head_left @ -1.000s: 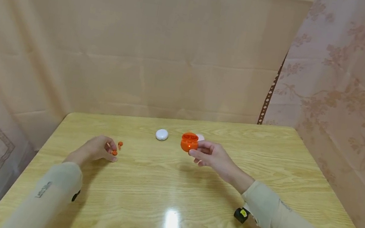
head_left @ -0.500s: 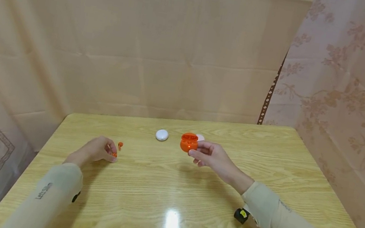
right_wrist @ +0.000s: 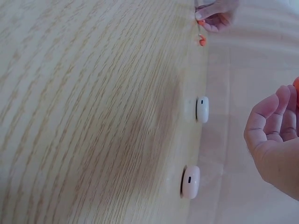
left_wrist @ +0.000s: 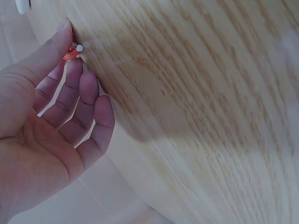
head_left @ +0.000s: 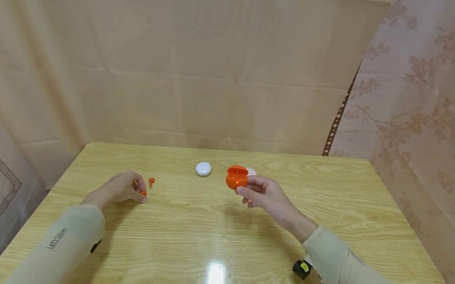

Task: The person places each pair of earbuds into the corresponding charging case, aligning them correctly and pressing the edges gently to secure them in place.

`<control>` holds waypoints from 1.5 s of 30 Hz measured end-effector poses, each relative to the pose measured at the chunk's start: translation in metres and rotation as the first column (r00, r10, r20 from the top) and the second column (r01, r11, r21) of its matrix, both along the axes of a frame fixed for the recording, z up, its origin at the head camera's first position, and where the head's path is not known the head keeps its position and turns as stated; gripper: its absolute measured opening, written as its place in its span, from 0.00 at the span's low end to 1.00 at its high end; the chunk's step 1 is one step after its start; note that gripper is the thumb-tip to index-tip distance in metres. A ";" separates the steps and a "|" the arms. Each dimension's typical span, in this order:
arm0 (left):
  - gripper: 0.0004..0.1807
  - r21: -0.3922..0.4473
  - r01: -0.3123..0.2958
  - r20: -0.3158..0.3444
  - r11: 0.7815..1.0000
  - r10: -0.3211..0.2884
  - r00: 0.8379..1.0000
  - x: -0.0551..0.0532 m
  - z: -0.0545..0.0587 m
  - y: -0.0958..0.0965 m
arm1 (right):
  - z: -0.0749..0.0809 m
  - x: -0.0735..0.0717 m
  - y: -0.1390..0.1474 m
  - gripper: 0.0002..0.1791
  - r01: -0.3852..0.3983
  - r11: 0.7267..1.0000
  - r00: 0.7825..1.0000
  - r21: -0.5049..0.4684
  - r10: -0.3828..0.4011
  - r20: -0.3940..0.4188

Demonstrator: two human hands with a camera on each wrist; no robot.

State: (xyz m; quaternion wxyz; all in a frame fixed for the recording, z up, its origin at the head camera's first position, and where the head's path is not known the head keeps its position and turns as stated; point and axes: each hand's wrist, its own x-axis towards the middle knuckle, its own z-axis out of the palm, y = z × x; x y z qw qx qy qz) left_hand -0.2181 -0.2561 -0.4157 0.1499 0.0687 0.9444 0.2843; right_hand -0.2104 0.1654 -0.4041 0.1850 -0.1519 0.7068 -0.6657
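Observation:
My left hand [head_left: 124, 186] is low over the left part of the table, pinching an orange earbud [left_wrist: 71, 53] between thumb and fingertips. The earbud's pale stem end pokes out in the left wrist view. Just beyond those fingers a second orange earbud [head_left: 151, 182] lies on the table. My right hand [head_left: 265, 196] holds an orange earbud case [head_left: 236, 180] up above the table, its lid raised and its inside facing me. At the right wrist view's edge only a sliver of that case shows beside the right hand [right_wrist: 275, 135].
A white round case [head_left: 203, 169] sits near the table's back. To its right a pale pink case [right_wrist: 190, 182] is partly hidden behind the orange one in the head view. Curtains hang behind the wooden table [head_left: 175, 243]. A black wrist device [head_left: 302, 269] hangs below the right sleeve.
The earbud at my left fingertips has sunk lower between thumb and fingers, so less of it shows. The right hand and the case stay nearly still.

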 end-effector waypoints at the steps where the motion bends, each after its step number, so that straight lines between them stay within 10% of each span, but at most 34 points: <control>1: 0.16 -0.001 -0.001 -0.001 1.000 0.001 1.000 0.000 0.000 0.000 | 0.000 0.000 0.000 0.21 0.000 1.000 1.000 -0.002 0.000 -0.001; 11: 0.12 -0.165 0.065 -0.066 0.984 -0.077 0.995 0.003 0.001 0.009 | -0.001 0.000 -0.001 0.21 -0.015 1.000 1.000 -0.006 0.015 -0.003; 18: 0.12 -0.242 0.106 -0.234 0.964 -0.164 0.958 0.006 0.003 0.016 | 0.000 0.000 -0.005 0.22 -0.020 1.000 1.000 0.001 0.020 -0.004; 34: 0.10 -0.156 0.095 -0.344 0.983 -0.144 0.928 0.007 0.007 0.035 | -0.001 0.000 -0.006 0.21 -0.018 1.000 1.000 0.013 0.018 0.011; 45: 0.09 -0.111 0.110 -0.295 0.988 -0.139 0.945 0.006 0.017 0.041 | -0.002 -0.001 -0.010 0.21 -0.041 0.999 0.999 0.016 0.041 0.009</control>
